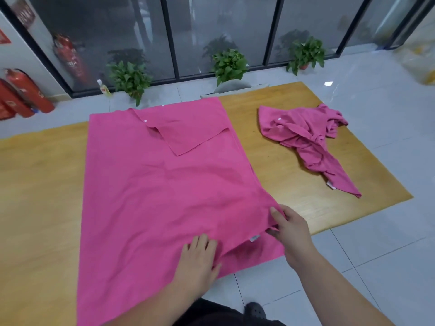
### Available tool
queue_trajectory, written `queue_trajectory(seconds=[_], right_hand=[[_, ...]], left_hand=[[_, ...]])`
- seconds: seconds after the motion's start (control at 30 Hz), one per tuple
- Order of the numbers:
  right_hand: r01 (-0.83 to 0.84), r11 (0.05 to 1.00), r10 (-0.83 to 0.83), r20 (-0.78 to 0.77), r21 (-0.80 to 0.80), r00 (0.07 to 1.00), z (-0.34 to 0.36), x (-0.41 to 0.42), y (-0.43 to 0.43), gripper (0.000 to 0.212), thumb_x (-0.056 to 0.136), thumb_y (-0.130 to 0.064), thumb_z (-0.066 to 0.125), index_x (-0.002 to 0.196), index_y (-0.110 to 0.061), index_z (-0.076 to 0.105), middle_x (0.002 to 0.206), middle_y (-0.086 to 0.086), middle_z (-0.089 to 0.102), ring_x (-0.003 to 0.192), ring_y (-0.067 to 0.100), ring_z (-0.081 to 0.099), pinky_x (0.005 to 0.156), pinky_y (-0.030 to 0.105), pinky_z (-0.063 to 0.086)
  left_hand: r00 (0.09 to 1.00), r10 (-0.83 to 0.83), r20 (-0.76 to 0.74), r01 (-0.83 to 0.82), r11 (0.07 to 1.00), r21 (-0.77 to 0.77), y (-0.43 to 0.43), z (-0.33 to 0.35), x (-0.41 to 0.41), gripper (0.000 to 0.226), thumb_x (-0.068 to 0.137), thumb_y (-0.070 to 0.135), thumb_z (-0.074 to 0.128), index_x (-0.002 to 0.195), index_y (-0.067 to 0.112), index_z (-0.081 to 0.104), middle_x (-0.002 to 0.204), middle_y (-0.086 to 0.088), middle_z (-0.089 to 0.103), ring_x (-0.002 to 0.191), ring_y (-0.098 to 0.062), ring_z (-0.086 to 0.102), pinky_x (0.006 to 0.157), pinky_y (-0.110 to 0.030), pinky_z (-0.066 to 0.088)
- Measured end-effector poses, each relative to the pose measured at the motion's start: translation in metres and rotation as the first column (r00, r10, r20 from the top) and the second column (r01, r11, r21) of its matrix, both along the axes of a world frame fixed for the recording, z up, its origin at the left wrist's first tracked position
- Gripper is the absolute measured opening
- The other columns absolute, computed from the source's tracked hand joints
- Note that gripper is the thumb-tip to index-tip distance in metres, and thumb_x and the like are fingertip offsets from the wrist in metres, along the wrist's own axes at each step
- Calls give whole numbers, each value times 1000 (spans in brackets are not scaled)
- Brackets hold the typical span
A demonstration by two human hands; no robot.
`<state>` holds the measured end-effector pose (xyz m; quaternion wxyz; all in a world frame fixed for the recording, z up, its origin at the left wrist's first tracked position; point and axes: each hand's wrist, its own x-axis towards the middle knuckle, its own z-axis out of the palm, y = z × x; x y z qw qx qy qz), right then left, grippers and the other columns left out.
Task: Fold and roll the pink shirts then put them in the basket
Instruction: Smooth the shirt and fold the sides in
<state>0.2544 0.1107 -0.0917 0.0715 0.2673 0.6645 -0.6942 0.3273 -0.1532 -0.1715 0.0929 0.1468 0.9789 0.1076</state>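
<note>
Wooden table [42,184] on a white tiled floor, before a glass wall lined with potted plants [229,65]. A spread pink shirt [153,184] lies flat across the table's middle, one sleeve folded inward near the collar; a crumpled pink shirt [306,135] lies well apart on the right. Left hand [200,255] — fingers straight, palm down — presses the near hem; right hand [292,229] pinches the spread shirt's lower right edge, thumb on top.

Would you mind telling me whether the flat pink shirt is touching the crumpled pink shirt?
Apart. The head view shows a bare strip of wooden surface between the flat pink shirt and the crumpled pink shirt.
</note>
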Motion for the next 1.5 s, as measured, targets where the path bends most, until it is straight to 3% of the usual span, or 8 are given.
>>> queue_trajectory(seconds=[0.2, 0.47, 0.7, 0.77, 0.9, 1.1, 1.23, 1.5], right_hand=[[-119, 991, 107, 166, 60, 980, -46, 35, 67, 16, 105, -14, 63, 117, -10, 73, 104, 15, 76, 86, 29, 76, 70, 37, 62], [-163, 984, 155, 95, 79, 983, -58, 40, 89, 12, 95, -19, 78, 106, -14, 75, 86, 10, 78, 76, 26, 74, 72, 40, 63], [-282, 916, 191, 308, 287, 932, -84, 58, 105, 36, 88, -49, 82, 96, -15, 73, 83, 6, 76, 77, 24, 76, 75, 51, 66], [-279, 955, 226, 360, 101, 905, -85, 61, 104, 42, 90, -55, 78, 102, -15, 73, 94, 8, 78, 91, 27, 76, 83, 49, 65], [-230, 965, 261, 363, -127, 894, -79, 59, 99, 35, 98, -46, 72, 110, -14, 72, 100, 6, 81, 100, 27, 77, 89, 46, 63], [-177, 979, 198, 272, -102, 942, -79, 54, 99, 23, 99, -28, 74, 109, -7, 75, 99, 7, 81, 98, 25, 78, 86, 42, 62], [-148, 983, 172, 258, -110, 951, -75, 51, 101, 23, 93, -19, 81, 109, -3, 75, 99, 13, 81, 97, 26, 78, 80, 39, 61], [-59, 979, 122, 330, -196, 936, -84, 47, 104, 29, 87, -5, 85, 113, 1, 73, 91, 15, 78, 80, 24, 72, 84, 36, 59]], left_hand=[[983, 111, -145, -116, 993, -29, 0, 3, 25, 54, 53, 30, 94, 95, 25, 60, 94, 8, 56, 80, -18, 58, 65, -34, 53], [915, 321, -244, -346, 936, -68, 17, 1, 64, 32, 69, 16, 86, 90, 20, 62, 89, 3, 55, 79, -24, 55, 66, -40, 49], [810, 579, -93, -574, 815, 75, 47, -17, 99, 13, 90, 32, 73, 97, 28, 63, 94, 13, 55, 89, -18, 55, 75, -39, 48], [710, 704, 13, -689, 690, 223, 59, -12, 104, 8, 95, 32, 68, 95, 31, 60, 92, 17, 56, 88, -12, 56, 75, -35, 48], [287, 855, 433, -890, 71, 450, 80, -6, 99, 14, 99, 31, 70, 96, 24, 58, 93, 1, 67, 86, -19, 66, 74, -36, 52], [-31, 673, 739, -660, -569, 490, 80, -5, 76, 19, 101, 16, 71, 108, 7, 55, 106, -10, 64, 93, -26, 71, 86, -43, 63], [-104, 636, 765, -503, -697, 511, 75, 3, 65, 17, 98, 2, 72, 104, 5, 56, 106, -12, 62, 89, -30, 69, 82, -43, 63], [-76, 687, 723, -511, -649, 563, 69, -4, 80, 17, 101, -4, 64, 102, 11, 55, 109, -18, 69, 84, -32, 77, 82, -46, 64]])
